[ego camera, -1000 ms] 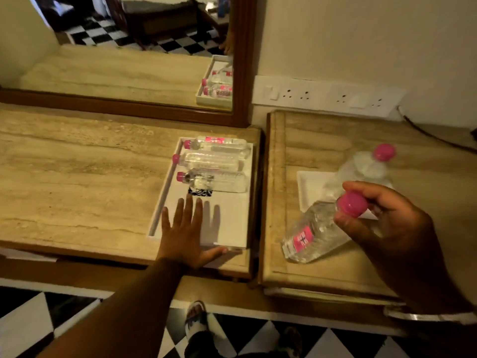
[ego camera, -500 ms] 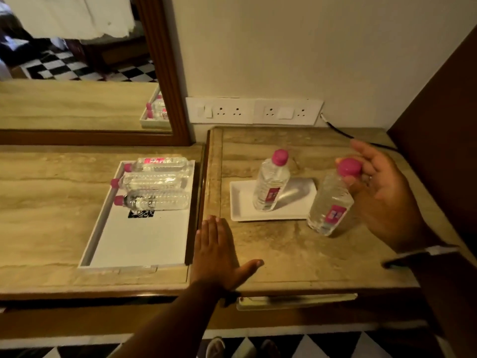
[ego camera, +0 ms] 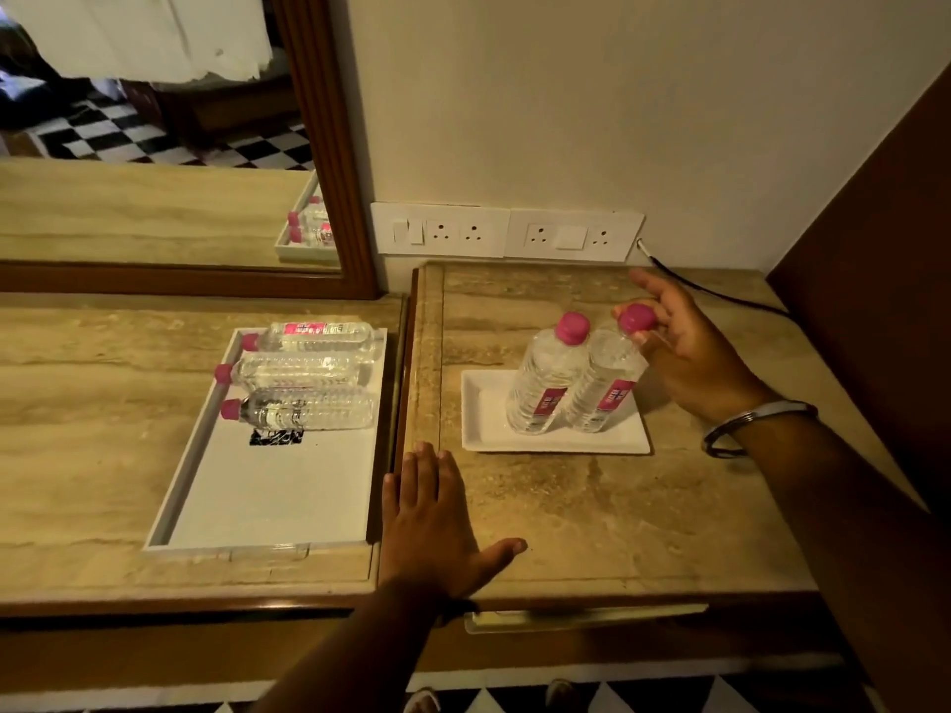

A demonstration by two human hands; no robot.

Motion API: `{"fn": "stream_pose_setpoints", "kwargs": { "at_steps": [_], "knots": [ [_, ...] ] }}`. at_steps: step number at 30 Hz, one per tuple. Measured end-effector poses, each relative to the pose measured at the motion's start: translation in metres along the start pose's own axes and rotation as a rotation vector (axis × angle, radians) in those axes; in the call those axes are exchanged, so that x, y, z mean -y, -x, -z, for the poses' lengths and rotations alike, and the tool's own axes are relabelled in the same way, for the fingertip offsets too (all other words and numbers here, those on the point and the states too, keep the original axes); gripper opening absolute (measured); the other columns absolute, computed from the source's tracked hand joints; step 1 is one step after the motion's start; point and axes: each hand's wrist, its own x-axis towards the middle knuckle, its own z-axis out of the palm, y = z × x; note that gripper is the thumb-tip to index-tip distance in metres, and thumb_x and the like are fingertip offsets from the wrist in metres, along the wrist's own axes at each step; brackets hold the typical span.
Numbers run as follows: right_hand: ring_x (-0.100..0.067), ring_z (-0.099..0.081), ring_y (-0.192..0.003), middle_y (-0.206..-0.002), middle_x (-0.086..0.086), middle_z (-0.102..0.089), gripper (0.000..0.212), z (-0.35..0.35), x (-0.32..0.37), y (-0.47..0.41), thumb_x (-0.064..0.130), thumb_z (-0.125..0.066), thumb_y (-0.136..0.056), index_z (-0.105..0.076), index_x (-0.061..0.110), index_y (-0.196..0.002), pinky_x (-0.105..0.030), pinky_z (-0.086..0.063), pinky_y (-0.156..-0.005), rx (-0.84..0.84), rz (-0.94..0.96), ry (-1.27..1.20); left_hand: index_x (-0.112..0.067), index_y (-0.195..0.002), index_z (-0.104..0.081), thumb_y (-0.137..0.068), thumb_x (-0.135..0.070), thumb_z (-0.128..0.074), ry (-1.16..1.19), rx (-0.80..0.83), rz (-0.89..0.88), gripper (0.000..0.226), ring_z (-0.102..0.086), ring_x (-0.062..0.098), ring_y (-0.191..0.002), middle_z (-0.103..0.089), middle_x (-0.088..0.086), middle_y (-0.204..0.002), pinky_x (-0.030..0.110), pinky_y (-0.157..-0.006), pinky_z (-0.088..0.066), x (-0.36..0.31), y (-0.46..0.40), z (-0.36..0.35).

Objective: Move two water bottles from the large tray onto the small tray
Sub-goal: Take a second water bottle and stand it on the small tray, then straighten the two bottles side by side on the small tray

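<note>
Two clear water bottles with pink caps stand upright side by side on the small white tray (ego camera: pixel 514 441). The left bottle (ego camera: pixel 543 383) stands free. My right hand (ego camera: pixel 689 347) pinches the pink cap of the right bottle (ego camera: pixel 604 385) with its fingertips. The large white tray (ego camera: pixel 267 506) on the left counter holds three more bottles (ego camera: pixel 309 372) lying on their sides at its far end. My left hand (ego camera: pixel 432 517) lies flat, fingers spread, on the counter near the seam between the two surfaces, holding nothing.
A white socket and switch panel (ego camera: pixel 507 233) is on the wall behind the small tray, with a black cable (ego camera: pixel 720 295) trailing right. A wood-framed mirror (ego camera: pixel 329 146) stands at the back left. A dark wooden panel (ego camera: pixel 875 259) borders the right counter.
My right hand has carried the second bottle left onto the small tray and set it upright beside the first. The left hand stays flat on the counter.
</note>
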Motion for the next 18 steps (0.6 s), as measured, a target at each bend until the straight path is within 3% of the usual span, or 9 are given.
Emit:
{"fn": "stream_pose_setpoints", "kwargs": {
  "at_steps": [4,6,9,11,14,16,18],
  "knots": [
    [-0.007,-0.043,-0.133,-0.146,0.007,-0.047,0.063,0.009,-0.01,-0.009,0.012,-0.058,-0.093,-0.032,0.043,-0.141,-0.033,-0.042,-0.105,0.098,-0.021,-0.073,-0.01,-0.157,0.014,-0.068,-0.106,-0.028,0.073,-0.09,-0.021,0.138,0.02,0.034,-0.151,0.015,0.022,-0.166,0.057,-0.123,0.003,-0.007,0.003,0.005],
    [-0.008,-0.039,-0.136,-0.146,0.013,-0.041,0.071,0.01,-0.02,-0.009,0.011,-0.064,-0.088,-0.029,0.043,-0.142,-0.027,-0.041,-0.105,0.116,-0.046,-0.129,-0.014,-0.156,0.02,-0.074,-0.101,-0.027,0.137,-0.203,-0.047,0.128,0.015,0.033,-0.153,0.012,0.021,-0.166,0.054,-0.122,0.002,-0.015,-0.006,0.014],
    [-0.01,-0.045,-0.132,-0.148,0.008,-0.042,0.092,-0.002,-0.041,0.0,0.037,-0.077,-0.072,-0.022,0.042,-0.146,-0.025,-0.044,-0.1,0.15,-0.113,-0.14,-0.017,-0.154,0.022,-0.077,-0.096,-0.03,0.157,-0.239,-0.063,0.122,0.021,0.025,-0.152,0.017,0.014,-0.166,0.044,-0.121,0.011,-0.032,-0.038,0.032],
    [-0.011,-0.05,-0.127,-0.145,0.005,-0.046,0.11,-0.018,-0.061,0.009,0.037,-0.085,-0.062,-0.017,0.036,-0.148,-0.027,-0.046,-0.098,0.107,-0.17,-0.157,-0.015,-0.157,0.011,-0.075,-0.091,-0.041,0.206,-0.211,-0.081,0.124,0.018,0.023,-0.152,0.01,0.01,-0.167,0.04,-0.121,0.013,-0.044,-0.066,0.04],
    [-0.01,-0.054,-0.119,-0.134,0.005,-0.051,0.11,-0.044,-0.089,0.02,0.023,-0.089,-0.061,-0.02,0.031,-0.147,-0.016,-0.048,-0.089,0.036,-0.178,-0.084,-0.016,-0.157,-0.024,-0.071,-0.081,-0.06,0.237,-0.12,-0.114,0.114,-0.013,0.03,-0.152,-0.025,0.011,-0.165,0.057,-0.124,-0.004,-0.057,-0.098,0.047],
    [-0.011,-0.055,-0.118,-0.13,0.007,-0.054,0.099,-0.051,-0.107,0.025,0.022,-0.087,-0.063,-0.029,0.032,-0.142,-0.03,-0.05,-0.095,-0.019,-0.202,-0.06,-0.019,-0.151,-0.034,-0.068,-0.078,-0.068,0.183,-0.085,-0.124,0.108,-0.028,0.032,-0.145,-0.04,0.011,-0.157,0.068,-0.118,-0.019,-0.063,-0.112,0.044],
    [-0.011,-0.055,-0.116,-0.129,0.008,-0.057,0.094,-0.058,-0.112,0.027,0.025,-0.086,-0.063,-0.032,0.033,-0.139,-0.04,-0.05,-0.098,-0.05,-0.221,-0.052,-0.021,-0.152,-0.034,-0.069,-0.075,-0.078,0.167,-0.084,-0.109,0.108,-0.029,0.032,-0.144,-0.04,0.01,-0.156,0.071,-0.115,-0.022,-0.059,-0.117,0.043]
  ]
}}
